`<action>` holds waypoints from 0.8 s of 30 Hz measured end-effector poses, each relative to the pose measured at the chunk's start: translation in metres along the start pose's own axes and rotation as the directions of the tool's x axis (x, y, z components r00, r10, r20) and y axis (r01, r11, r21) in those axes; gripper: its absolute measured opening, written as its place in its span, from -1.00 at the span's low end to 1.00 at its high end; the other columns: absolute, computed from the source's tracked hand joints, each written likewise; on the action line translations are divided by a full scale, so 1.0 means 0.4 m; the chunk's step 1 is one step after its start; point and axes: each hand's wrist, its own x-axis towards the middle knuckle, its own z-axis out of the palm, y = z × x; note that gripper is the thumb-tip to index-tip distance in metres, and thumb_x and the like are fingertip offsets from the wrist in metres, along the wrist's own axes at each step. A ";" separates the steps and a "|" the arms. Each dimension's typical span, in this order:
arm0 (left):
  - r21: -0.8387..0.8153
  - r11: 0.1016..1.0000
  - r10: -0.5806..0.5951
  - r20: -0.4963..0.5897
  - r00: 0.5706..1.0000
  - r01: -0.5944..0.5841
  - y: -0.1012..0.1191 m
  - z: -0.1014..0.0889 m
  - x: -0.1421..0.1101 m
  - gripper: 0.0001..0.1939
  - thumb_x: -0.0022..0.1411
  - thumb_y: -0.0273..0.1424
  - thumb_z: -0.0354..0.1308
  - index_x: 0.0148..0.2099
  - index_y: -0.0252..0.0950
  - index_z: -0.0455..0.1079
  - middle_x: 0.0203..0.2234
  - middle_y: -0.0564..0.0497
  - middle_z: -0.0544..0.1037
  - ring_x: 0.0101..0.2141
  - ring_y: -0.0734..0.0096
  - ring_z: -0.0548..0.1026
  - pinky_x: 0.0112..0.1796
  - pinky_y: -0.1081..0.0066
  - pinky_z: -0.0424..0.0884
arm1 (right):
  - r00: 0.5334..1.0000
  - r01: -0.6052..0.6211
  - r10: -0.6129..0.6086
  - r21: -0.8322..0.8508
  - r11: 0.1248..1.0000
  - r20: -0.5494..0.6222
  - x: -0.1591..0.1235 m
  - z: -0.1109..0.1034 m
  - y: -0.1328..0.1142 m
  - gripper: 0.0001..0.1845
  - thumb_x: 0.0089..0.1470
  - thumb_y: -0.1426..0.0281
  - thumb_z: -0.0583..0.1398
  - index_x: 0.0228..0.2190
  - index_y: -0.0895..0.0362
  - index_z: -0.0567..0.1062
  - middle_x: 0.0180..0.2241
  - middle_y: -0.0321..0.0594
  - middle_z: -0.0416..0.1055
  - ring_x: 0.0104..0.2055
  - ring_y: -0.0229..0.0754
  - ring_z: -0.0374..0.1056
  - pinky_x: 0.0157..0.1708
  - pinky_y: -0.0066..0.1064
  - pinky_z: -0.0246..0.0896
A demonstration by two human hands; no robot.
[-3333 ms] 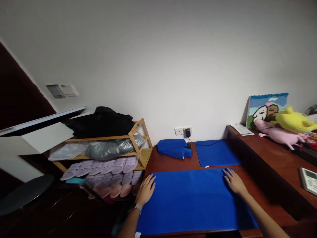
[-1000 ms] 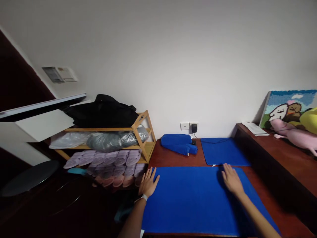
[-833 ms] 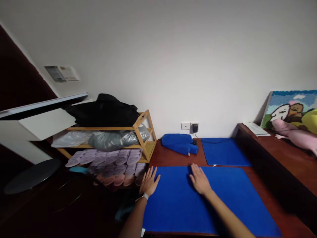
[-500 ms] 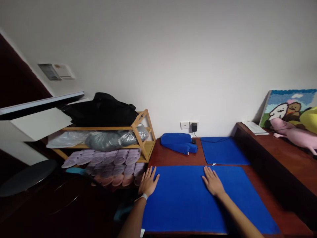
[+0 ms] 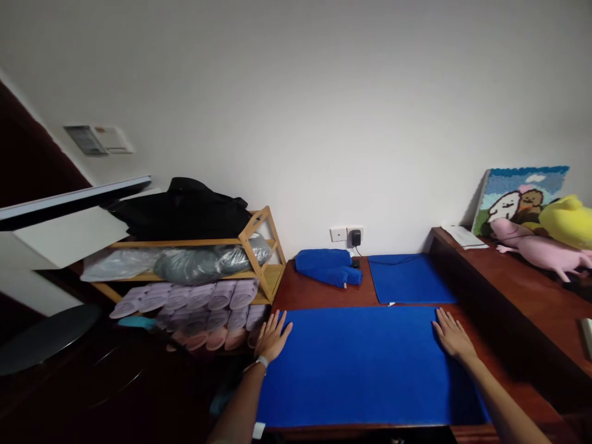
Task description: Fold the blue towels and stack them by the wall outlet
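Observation:
A large blue cloth (image 5: 361, 364) lies flat and smooth over the near part of the reddish-brown table (image 5: 319, 298). My left hand (image 5: 272, 338) rests with fingers spread on its far left corner; a pale band circles that wrist. At the far right corner lies my right hand (image 5: 453, 336), palm down and fingers stretched out. Neither hand grips anything. Behind the large cloth are a second, smaller blue cloth (image 5: 411, 280), spread flat, and a folded blue cloth bundle (image 5: 326, 266) by the wall.
A wooden rack (image 5: 263, 259) on the left holds slippers (image 5: 219, 296), plastic-wrapped items and a black bag (image 5: 189, 213). A black plug (image 5: 356, 237) sits in the wall outlet. On the raised right ledge (image 5: 522, 280) are a pink plush toy (image 5: 531, 250), papers (image 5: 465, 237) and a dog picture (image 5: 518, 191).
My right hand has slid rightward across the large cloth to its far right corner. My left hand stays at the left corner. The view has shifted slightly.

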 end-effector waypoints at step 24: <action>-0.054 0.974 0.212 -0.105 0.972 -0.219 0.045 -0.021 -0.330 -0.43 0.48 -0.10 -0.11 0.46 0.01 0.07 0.43 0.07 0.17 0.40 0.23 0.12 0.36 0.04 0.10 | 0.991 -0.058 0.041 -0.142 0.988 -0.125 -0.045 -0.083 -0.052 -0.31 0.18 0.32 -0.04 0.30 0.24 0.29 0.42 -0.01 0.08 0.45 0.10 -0.03 0.38 0.04 -0.11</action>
